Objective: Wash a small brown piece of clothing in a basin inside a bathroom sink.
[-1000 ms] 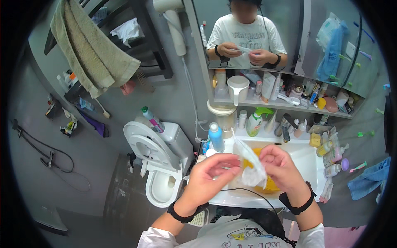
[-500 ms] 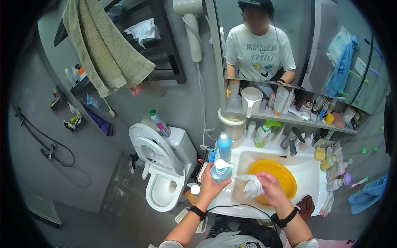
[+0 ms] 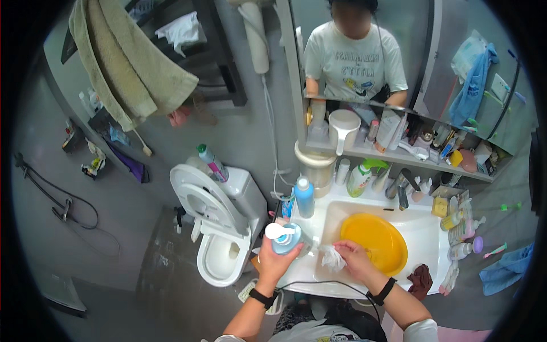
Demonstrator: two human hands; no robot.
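Observation:
My left hand (image 3: pixel 276 257) is wrapped round a pump bottle (image 3: pixel 284 241) of blue-tinted, see-through plastic with a white pump head (image 3: pixel 280 231). It holds the bottle up at the left end of the sink. Between the fingers of my right hand (image 3: pixel 355 259) is a crumpled white tissue (image 3: pixel 333 259), close to the bottle's side and above the left part of the basin. Behind the tissue a round yellow washbasin (image 3: pixel 376 242) lies in the white sink (image 3: pixel 428 228). A blue bottle with a white cap (image 3: pixel 304 198) stands just beyond my left hand.
A grey faucet (image 3: pixel 403 188) rises behind the sink, beside a green-topped spray bottle (image 3: pixel 359 179). Several bottles line the right rim, with a brown cloth (image 3: pixel 420 280) near the front. At left is a toilet (image 3: pixel 219 268) with its lid up. A black cable (image 3: pixel 330 282) crosses the sink's front.
The pump bottle has moved left and toward me in my left hand, its pump head now pointing left. My right hand has moved left with the tissue. The view has shifted slightly.

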